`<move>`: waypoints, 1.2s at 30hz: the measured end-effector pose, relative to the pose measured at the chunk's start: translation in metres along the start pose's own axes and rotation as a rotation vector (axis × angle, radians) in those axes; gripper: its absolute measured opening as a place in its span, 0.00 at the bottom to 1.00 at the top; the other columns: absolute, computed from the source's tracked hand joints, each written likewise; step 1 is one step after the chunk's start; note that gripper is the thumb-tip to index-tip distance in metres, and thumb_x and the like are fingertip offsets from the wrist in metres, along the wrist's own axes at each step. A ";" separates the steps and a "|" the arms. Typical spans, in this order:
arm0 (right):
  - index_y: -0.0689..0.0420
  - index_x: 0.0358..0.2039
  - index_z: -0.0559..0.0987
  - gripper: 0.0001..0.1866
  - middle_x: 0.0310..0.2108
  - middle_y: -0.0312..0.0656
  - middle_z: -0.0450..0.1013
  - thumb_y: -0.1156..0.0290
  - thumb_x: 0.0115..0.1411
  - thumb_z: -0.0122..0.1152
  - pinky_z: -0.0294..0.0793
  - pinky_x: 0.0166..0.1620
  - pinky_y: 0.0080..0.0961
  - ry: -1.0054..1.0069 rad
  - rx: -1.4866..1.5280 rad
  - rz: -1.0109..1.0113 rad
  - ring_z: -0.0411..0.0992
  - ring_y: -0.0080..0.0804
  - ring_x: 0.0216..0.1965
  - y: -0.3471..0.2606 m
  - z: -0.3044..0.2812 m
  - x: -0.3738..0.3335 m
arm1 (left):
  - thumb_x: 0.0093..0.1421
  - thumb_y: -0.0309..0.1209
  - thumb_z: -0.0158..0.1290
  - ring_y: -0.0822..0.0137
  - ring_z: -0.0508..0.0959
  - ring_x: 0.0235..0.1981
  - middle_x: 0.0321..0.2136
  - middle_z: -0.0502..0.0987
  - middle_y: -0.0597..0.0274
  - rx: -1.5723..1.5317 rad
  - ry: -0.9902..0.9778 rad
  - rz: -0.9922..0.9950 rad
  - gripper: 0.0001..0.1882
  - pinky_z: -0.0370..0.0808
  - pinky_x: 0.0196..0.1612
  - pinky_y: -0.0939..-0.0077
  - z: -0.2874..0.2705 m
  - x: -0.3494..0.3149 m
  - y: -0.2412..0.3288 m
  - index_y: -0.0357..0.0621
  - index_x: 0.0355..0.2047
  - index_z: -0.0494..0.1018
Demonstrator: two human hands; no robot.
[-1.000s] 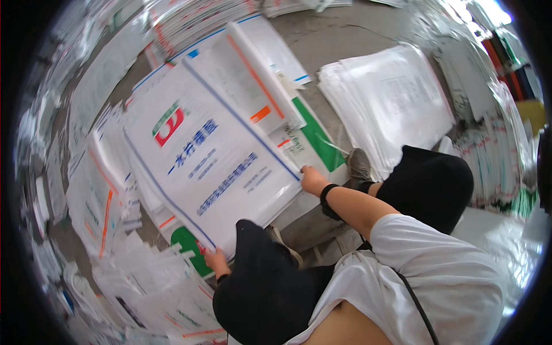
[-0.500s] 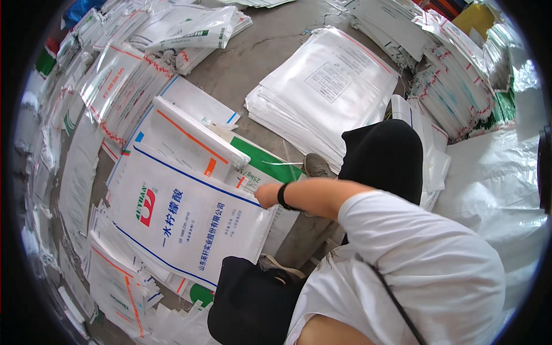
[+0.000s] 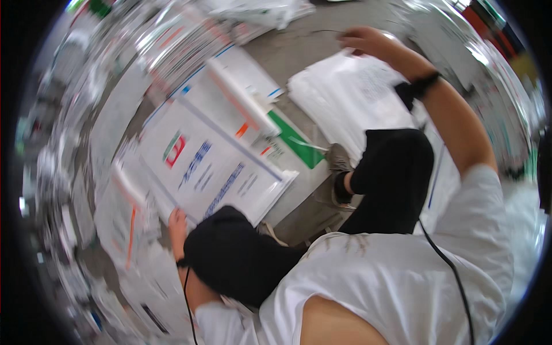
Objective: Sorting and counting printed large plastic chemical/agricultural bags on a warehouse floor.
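Printed white sack with blue edge stripes [image 3: 210, 167] lies face up on a loose spread of other sacks, in front of the person's knees. Left hand [image 3: 177, 225] is at its near left edge, fingertips against the plastic — too blurred to tell if they pinch or just press. Big change: right hand [image 3: 371, 43] was on the sack's near right corner half a second ago; now it's off and up over the far end of the white sack stack [image 3: 339, 95]. Its fingers are bent, nothing seen between them, but I can't tell if it's touching or gripping the stack. So the hands are wide apart, and the right corner is left unheld — only the left hand is at the printed sack. Just beyond that sack is a folded sack with an orange stripe [image 3: 230, 106]; a green-banded sack [image 3: 299, 144] shows toward the right shoe [image 3: 338, 158]. Further out, more flattened sacks [image 3: 121, 213] to the left, grey floor [image 3: 305, 40] beyond.
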State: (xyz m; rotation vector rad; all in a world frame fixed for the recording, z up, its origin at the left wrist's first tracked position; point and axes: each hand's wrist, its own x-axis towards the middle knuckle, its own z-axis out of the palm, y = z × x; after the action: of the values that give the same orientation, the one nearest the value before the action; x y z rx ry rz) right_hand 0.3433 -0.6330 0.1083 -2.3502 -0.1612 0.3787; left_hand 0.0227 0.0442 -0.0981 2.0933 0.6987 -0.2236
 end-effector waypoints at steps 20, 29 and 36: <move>0.62 0.54 0.75 0.21 0.46 0.46 0.78 0.63 0.64 0.59 0.76 0.48 0.32 -1.038 -0.093 -0.089 0.76 0.36 0.45 -0.026 0.351 -0.093 | 0.57 0.44 0.54 0.44 0.73 0.56 0.52 0.74 0.37 0.083 0.379 -0.464 0.33 0.69 0.59 0.58 0.115 -0.109 -0.273 0.30 0.56 0.68; 0.61 0.54 0.74 0.21 0.46 0.45 0.78 0.63 0.64 0.59 0.76 0.47 0.31 -0.975 0.192 0.202 0.76 0.36 0.45 0.004 0.421 -0.093 | 0.58 0.51 0.56 0.47 0.74 0.56 0.54 0.74 0.40 0.054 0.312 -0.492 0.39 0.70 0.58 0.60 0.100 -0.079 -0.299 0.31 0.59 0.66; 0.61 0.54 0.74 0.21 0.46 0.45 0.77 0.63 0.64 0.59 0.76 0.47 0.31 -0.819 0.412 0.422 0.76 0.36 0.44 0.028 0.434 -0.102 | 0.58 0.40 0.60 0.57 0.78 0.49 0.49 0.77 0.45 -0.422 0.063 -0.585 0.32 0.72 0.52 0.67 0.061 -0.063 -0.224 0.30 0.56 0.69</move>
State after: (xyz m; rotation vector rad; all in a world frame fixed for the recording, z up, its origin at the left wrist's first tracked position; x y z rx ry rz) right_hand 0.1098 -0.3911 -0.1856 -1.6900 0.0355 1.4231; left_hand -0.1478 0.0694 -0.2659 1.4642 1.2690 -0.3013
